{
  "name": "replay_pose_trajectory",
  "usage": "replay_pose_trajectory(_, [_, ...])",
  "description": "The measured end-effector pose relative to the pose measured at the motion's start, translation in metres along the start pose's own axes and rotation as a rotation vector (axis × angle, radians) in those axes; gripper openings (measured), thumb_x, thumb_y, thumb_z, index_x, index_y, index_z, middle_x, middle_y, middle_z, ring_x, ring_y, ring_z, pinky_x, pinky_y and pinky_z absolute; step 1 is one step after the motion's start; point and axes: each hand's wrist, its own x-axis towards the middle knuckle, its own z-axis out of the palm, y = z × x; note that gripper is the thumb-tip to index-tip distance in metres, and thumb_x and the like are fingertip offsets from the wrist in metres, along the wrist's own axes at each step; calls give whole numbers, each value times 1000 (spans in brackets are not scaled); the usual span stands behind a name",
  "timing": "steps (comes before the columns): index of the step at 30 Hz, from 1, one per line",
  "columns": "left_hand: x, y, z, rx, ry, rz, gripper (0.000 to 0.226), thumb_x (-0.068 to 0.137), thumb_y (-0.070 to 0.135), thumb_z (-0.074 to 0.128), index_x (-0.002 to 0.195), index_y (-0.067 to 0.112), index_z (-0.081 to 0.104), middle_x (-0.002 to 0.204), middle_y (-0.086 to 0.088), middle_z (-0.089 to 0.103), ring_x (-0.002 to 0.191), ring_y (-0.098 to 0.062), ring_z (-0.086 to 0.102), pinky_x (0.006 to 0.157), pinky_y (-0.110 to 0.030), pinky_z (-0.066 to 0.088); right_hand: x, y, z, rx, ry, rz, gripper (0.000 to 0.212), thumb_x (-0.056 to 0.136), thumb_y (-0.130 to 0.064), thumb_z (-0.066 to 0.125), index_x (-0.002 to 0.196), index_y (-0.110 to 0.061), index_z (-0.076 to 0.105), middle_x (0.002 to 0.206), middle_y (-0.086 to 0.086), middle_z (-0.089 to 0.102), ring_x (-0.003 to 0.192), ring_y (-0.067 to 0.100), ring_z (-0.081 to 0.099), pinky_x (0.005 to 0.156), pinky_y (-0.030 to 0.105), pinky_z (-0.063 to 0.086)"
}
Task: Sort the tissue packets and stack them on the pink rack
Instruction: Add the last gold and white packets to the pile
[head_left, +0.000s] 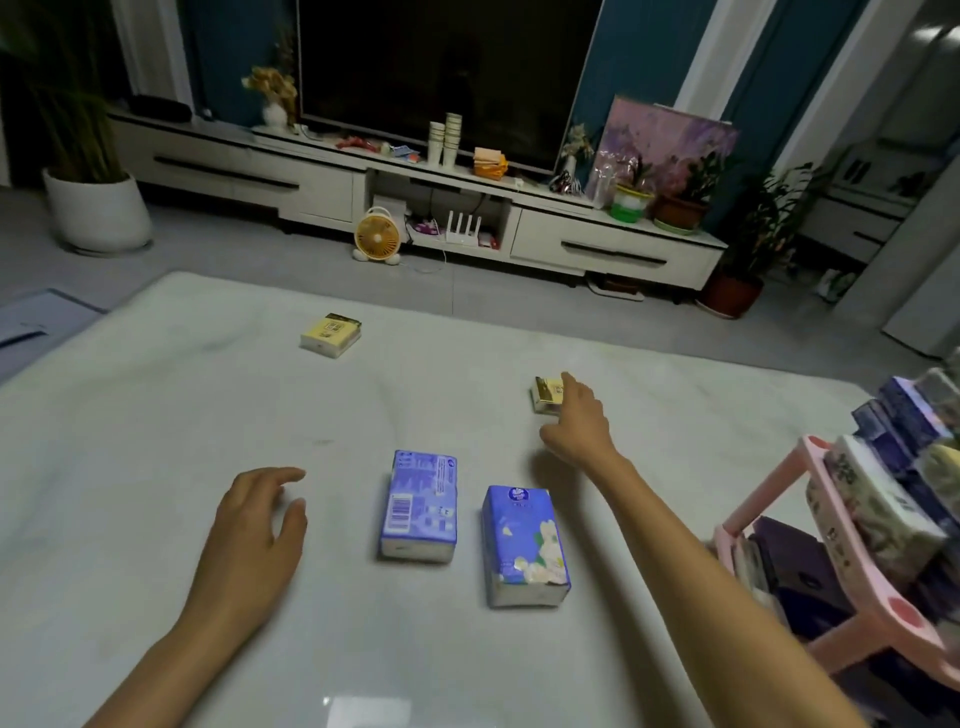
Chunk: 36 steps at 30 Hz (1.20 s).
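My right hand (576, 421), the nearer one, stretches to the small yellow packet (544, 396) right of centre, fingers spread and seemingly just touching it, the pink rack (763, 491) waiting at the right edge, while my left hand (254, 525) lies slack on the desk (156, 415).

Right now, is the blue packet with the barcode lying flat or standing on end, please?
Lying flat: the blue packet rests on the table with its broad barcode face up.

pink rack (762, 491), blue floral packet (524, 545), blue barcode packet (420, 506), yellow packet (331, 335)
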Motion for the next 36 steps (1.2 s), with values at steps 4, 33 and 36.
replay_pose_trajectory(4, [6,-9,4,32,22,17,25,84,-4,56,106,8,61,102,-1,51,93,-26,57,85,-34,40,44,12,8,-304,-146,-36,82,84,-18,48,149,-19,-1,158,5,1,144,29,-1,116,45,2])
replay_pose_trajectory(33, [80,4,0,-1331,-21,-590,19,96,7,39,99,10,58,55,-3,69,48,-15,66,38,-29,52,-40,-188,55,230,-290,-663,66,80,-31,71,135,-14,38,130,12,45,117,25,46,98,39,40])
replay_pose_trajectory(36, [87,-10,-6,-1405,-26,-666,19,96,12,37,92,12,55,72,-17,69,61,-33,68,40,-38,53,-5,-186,73,286,-260,-465,64,84,-36,65,137,-14,36,135,10,43,120,21,47,100,34,41])
